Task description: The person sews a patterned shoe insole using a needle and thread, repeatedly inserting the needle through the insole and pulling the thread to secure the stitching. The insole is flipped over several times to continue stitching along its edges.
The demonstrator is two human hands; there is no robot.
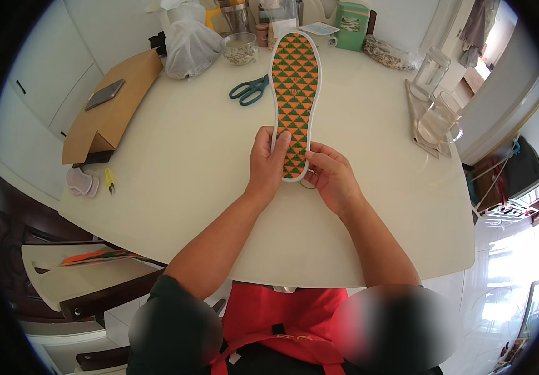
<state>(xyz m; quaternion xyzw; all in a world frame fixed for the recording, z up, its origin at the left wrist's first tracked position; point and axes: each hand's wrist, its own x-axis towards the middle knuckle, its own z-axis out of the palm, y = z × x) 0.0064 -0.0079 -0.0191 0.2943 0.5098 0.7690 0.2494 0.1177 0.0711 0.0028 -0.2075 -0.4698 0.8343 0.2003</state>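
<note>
An embroidered shoe insole (296,93) with orange and green triangles and a white edge stands tilted up above the table. My left hand (268,161) grips its lower left edge, the thumb lying on the patterned face. At the lower right edge, my right hand (332,173) pinches the border between thumb and fingers, some of which are hidden behind it. A dark green thread (306,186) loops below the heel end, near my right fingers. Whether a needle is there cannot be made out. Teal-handled scissors (250,91) lie left of the insole, their blades hidden behind it.
On the left are a cardboard box (115,103) with a phone (104,94) on it, yellow thread snips (110,180) and pale pads (82,183). Glass jugs (439,117) stand right on a cloth. A glass bowl (240,49) and bags line the back. Orange and green thread (101,257) lies on a chair.
</note>
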